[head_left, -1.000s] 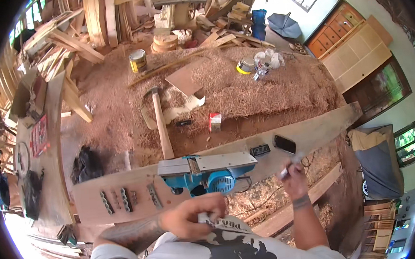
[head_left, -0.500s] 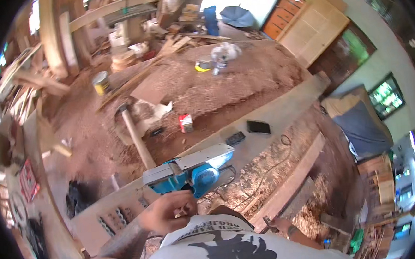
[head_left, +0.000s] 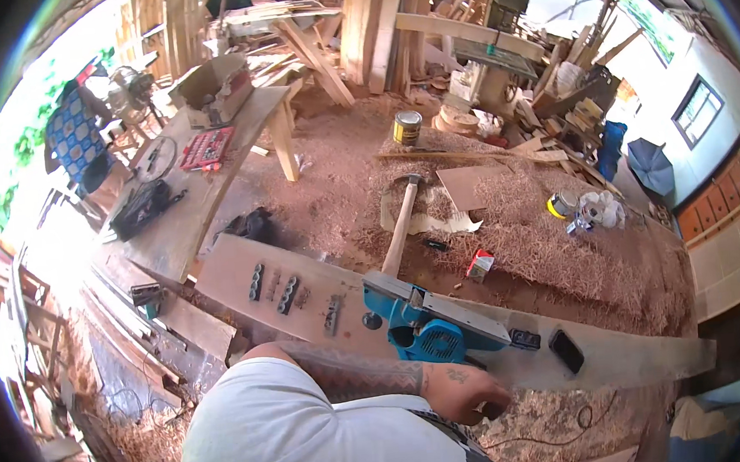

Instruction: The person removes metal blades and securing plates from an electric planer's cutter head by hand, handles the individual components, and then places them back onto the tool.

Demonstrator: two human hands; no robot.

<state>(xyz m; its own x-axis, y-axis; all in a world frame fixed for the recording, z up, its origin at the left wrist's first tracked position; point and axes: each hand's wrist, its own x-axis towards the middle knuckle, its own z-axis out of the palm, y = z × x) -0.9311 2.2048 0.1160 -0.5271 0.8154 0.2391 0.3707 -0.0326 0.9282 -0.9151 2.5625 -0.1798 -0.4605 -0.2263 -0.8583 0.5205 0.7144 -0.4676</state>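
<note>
From my remote view looking down, I see one tattooed forearm crossing the lower middle of the picture, ending in a hand that I take for the left hand; its fingers are curled in toward the palm, and I cannot tell whether they pinch anything. The right hand is out of view. Just above and slightly left of that hand sits a blue electric planer, close but not touching it, resting on a long pale wooden board. The planer's long axis follows the board, running from upper left down to lower right. To the right of the planer, on the same board, lie a small dark block and a flat black rectangular phone-like object. Left of the planer, sets of short carved slots mark the board. Beyond it, on a floor thick with sawdust, a hammer with a light wooden handle points away from me. A small red and white carton lies to its right, a yellow tin with a dark band stands farther back, and a red flat case rests on a bench at upper left.
</note>
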